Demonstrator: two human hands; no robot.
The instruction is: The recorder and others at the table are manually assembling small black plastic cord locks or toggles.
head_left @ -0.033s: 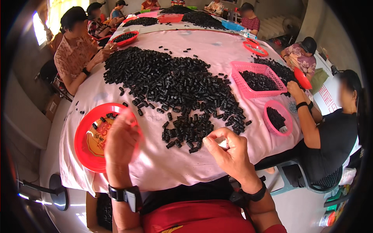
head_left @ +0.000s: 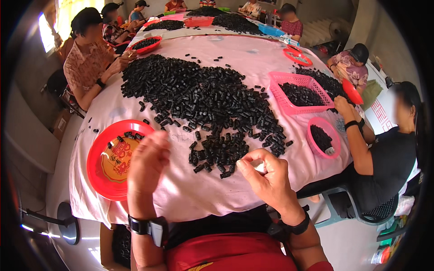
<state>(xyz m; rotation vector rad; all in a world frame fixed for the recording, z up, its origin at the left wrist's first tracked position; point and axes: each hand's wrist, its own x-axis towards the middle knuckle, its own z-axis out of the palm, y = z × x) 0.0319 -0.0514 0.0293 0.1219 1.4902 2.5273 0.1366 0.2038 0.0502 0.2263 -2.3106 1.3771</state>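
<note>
My left hand [head_left: 147,165] is raised over the right rim of a round red tray [head_left: 97,180], its fingers smeared by motion. I cannot make out whether they hold anything. Several small black cylindrical plastic pieces [head_left: 129,135] lie near the tray's far side. My right hand [head_left: 270,180] is closed, thumb against the fingers, just right of the near end of a large heap of black pieces [head_left: 194,90]. Something whitish [head_left: 259,167] shows between its fingers, mostly hidden.
A pink cloth [head_left: 181,194] covers the table. To the right stand a pink perforated basket [head_left: 280,97] and a pink round bowl [head_left: 332,151], both with black pieces. A co-worker in black [head_left: 389,158] sits on the right, another person [head_left: 83,67] at the left edge.
My left hand has moved a little to the right, away from the red tray and toward the heap. My right hand has stayed in place.
</note>
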